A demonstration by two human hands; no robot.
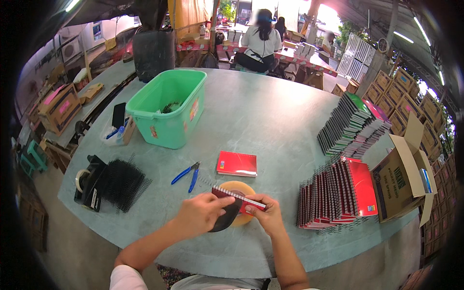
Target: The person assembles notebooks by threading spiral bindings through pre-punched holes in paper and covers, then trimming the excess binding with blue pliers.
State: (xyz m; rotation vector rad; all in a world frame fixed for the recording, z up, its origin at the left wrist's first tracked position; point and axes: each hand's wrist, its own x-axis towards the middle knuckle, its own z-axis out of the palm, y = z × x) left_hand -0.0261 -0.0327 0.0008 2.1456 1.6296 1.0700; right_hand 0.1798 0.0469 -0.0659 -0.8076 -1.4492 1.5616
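Blue-handled cutters (181,175) lie on the desk (285,130) at eleven o'clock from the left hand (200,212). Its fingers touch the spiral notebook (257,204); whether they pinch, I cannot tell. Between both hands, its spine runs ten to four o'clock; right-hand (267,213) fingers clamp the four-o'clock end.

A broad grey-green counter (285,111) with a curved edge stands on a grey concrete floor (96,241). At left are a pale wall (84,35) with a small window (97,30) and a teal plastic stool (36,154). Behind, daylight floods past a long red-covered table (316,66) and white corrugated metal panels (355,57); white tube lights (422,31) glow under the dark roof (435,24).
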